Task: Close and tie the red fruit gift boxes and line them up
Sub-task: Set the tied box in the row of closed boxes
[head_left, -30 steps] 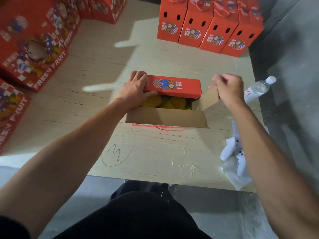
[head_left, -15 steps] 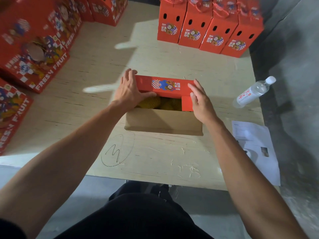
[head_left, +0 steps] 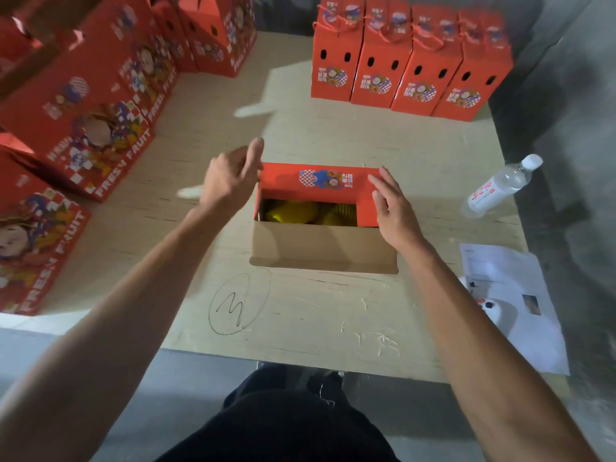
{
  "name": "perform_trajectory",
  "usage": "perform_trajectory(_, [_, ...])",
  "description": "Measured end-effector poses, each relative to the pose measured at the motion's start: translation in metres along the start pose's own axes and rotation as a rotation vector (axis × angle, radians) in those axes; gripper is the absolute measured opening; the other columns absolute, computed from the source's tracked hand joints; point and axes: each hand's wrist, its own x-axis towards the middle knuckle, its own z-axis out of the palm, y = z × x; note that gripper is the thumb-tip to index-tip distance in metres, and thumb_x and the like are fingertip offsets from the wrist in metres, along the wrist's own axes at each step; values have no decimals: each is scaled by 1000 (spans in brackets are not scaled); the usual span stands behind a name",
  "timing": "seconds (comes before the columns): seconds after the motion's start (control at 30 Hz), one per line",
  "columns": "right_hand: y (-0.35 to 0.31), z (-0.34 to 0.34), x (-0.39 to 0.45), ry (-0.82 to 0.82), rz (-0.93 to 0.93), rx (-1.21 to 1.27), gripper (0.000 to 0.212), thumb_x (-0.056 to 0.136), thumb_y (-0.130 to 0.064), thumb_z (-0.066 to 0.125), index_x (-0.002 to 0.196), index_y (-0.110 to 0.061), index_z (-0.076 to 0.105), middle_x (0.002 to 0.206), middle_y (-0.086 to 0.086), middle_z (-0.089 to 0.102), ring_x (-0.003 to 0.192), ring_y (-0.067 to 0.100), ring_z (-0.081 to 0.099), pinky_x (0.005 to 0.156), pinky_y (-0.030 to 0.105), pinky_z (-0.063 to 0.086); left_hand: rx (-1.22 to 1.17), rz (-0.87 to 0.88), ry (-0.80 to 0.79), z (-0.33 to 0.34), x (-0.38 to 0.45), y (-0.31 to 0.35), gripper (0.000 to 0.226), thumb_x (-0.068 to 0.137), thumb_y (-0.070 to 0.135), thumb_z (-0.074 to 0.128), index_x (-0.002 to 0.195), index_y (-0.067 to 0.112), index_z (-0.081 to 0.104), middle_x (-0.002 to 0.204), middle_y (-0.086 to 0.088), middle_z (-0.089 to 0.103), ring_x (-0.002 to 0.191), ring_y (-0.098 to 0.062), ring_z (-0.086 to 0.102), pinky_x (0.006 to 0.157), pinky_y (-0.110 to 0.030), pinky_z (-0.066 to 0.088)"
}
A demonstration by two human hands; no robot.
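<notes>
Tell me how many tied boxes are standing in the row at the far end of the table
4, standing side by side at the table's far edge: first box, second box, third box, fourth box. Any behind them would be hidden.

**Odds and ends around the worktop**

A pale plywood worktop (head_left: 333, 311) bears a pen scribble inside a drawn oval (head_left: 238, 303) near its front edge. A clear plastic water bottle (head_left: 500, 186) lies on its side at the right edge. A printed paper sheet (head_left: 520, 315) overhangs the front right corner. Grey concrete floor (head_left: 573, 161) surrounds it.
</notes>
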Motion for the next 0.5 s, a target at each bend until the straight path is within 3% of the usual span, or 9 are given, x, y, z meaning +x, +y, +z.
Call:
perform_trajectory(0.07, [3, 2, 0, 10, 3, 10, 40, 111, -18, 40, 148, -13, 52, 166, -1, 29, 119, -39, 26, 99, -4, 25, -180, 20, -67, 18, -13, 2, 64, 105, 53, 36, 77, 8, 70, 72, -9, 71, 68, -23, 66, 69, -36, 53])
perform_trajectory(0.17, [7, 2, -1, 32, 20, 62, 38, 110, -17, 43, 145, -13, 56, 165, -3, 32, 127, -32, 28, 104, 1, 27, 89, 201, -166, 51, -36, -8, 33, 98, 31, 59, 77, 8, 69, 78, -8, 70, 75, -32, 58, 76, -44, 49])
perform_trajectory(0.27, [9, 1, 0, 31, 31, 100, 37, 109, -18, 47, 143, -14, 58, 164, -5, 34, 137, -21, 30, 109, 6, 29, 173, 286, -92, 64, -40, -19, 18, 93, 23, 71, 81, 10, 72, 86, -3, 70, 82, -29, 54, 80, -42, 43])
perform_trajectory(0.4, [9, 0, -1, 66, 28, 148, 35, 107, -19, 51, 140, -13, 60, 162, -4, 38, 145, -5, 35, 115, 16, 31, 114, 311, -39, 63, -39, -22, 13, 95, 15, 69, 85, 8, 73, 83, -4, 67, 79, -28, 53, 78, -41, 44])
perform_trajectory(0.5, [6, 0, -7, 118, 40, 140, 33, 105, -21, 57, 135, -12, 64, 159, -2, 43, 143, 1, 41, 115, 20, 36, 62, 344, -13, 59, -47, -26, 5, 96, 7, 67, 95, 6, 71, 94, -6, 68, 86, -28, 56, 81, -40, 46])
